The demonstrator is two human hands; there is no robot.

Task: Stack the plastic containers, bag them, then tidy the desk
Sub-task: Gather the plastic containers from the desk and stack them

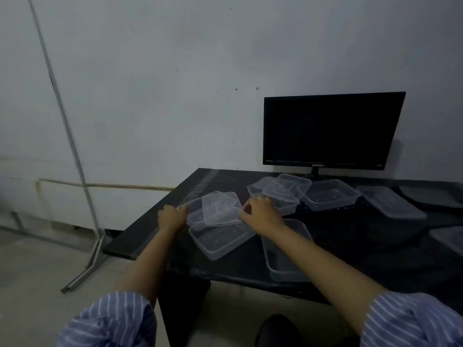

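Both hands (172, 217) grip clear container (213, 211) w/ tilted lid, nothing inside.

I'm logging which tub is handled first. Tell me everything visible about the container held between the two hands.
The held container is a clear, shallow rectangular plastic tub with rounded corners and a rim lip. It sits tilted over another clear container on the black desk, near its left edge. The left hand grips its left end and the right hand its right end. It looks empty.
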